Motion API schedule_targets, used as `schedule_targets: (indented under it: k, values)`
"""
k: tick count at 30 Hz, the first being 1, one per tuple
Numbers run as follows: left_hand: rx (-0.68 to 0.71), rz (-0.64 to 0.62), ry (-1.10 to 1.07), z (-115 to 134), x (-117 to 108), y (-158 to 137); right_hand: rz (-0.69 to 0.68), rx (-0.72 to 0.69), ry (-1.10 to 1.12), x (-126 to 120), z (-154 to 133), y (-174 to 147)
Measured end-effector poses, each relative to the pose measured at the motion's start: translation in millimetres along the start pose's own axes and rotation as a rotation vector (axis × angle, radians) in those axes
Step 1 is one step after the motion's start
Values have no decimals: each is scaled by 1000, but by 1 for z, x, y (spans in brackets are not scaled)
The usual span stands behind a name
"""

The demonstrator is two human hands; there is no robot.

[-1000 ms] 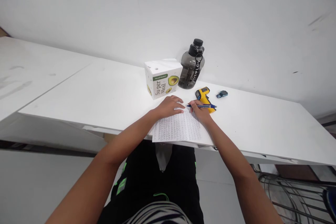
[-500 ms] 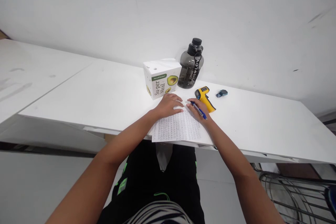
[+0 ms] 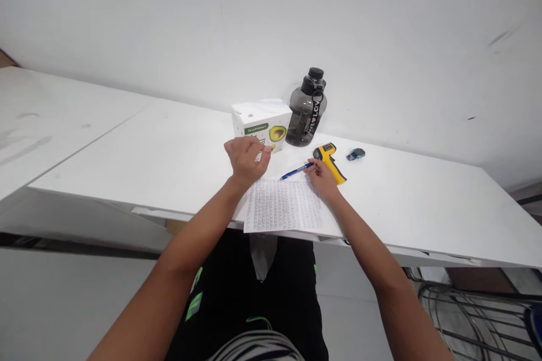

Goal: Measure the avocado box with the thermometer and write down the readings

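My right hand grips a blue pen near one end, fingers pinched together. The pen points left, over the top edge of a sheet of paper covered in rows of handwritten marks. My left hand is raised in front of a white box with avocado pictures, hiding part of its lettering. Its fingers are loosely bent, the thumb stands apart, and nothing shows in it. Just beyond my right hand lies a yellow and black infrared thermometer gun, partly behind the fingers.
A dark grey water bottle stands behind the box, close to the wall. Farther right lies a small teal and black object. Everything rests on a white table. Below it at the right is a metal wire rack.
My left hand has lifted off the paper and moved up and left, in front of the box. In my right hand the pen has swung round to point left.
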State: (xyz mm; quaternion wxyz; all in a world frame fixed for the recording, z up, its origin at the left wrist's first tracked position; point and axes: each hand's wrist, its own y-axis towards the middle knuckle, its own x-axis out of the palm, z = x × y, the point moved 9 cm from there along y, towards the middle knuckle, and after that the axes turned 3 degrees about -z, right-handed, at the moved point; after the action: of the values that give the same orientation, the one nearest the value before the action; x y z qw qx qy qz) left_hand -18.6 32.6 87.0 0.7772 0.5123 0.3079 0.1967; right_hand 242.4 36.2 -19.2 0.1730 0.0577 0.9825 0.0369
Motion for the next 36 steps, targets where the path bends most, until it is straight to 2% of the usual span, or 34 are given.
schedule_targets:
  k: [3,6,10,13,16,18,20,22,24,27,31,36]
  values:
    - [-212,77,11,-18,-9,2,-11,34,11,1,3,0]
    - [-365,76,-58,-30,-7,2,-22,36,3,0,2,0]
    - [-452,59,-181,-42,5,-2,-38,43,15,0,0,0]
    - [-581,70,-263,-61,15,-12,-68,39,27,4,-1,-1]
    - [-693,22,-404,-76,31,-21,-68,-27,-19,5,-9,-4]
    - [-718,-31,-473,-82,39,-24,-1,-117,-141,-2,-21,-7]
    - [-715,-71,-490,-84,43,-24,121,-210,-323,-14,-35,-12]
    - [-704,-91,-480,-86,43,-23,232,-250,-529,-27,-48,-16]
    - [-702,-97,-472,-87,42,-23,293,-214,-730,-36,-53,-17]
    - [-700,-89,-469,-86,40,-22,324,-87,-933,-48,-50,-14]
    - [-690,-89,-464,-85,40,-22,347,24,-978,-55,-40,-13]
    - [-674,-84,-458,-86,40,-22,333,27,-958,-52,-25,-10]
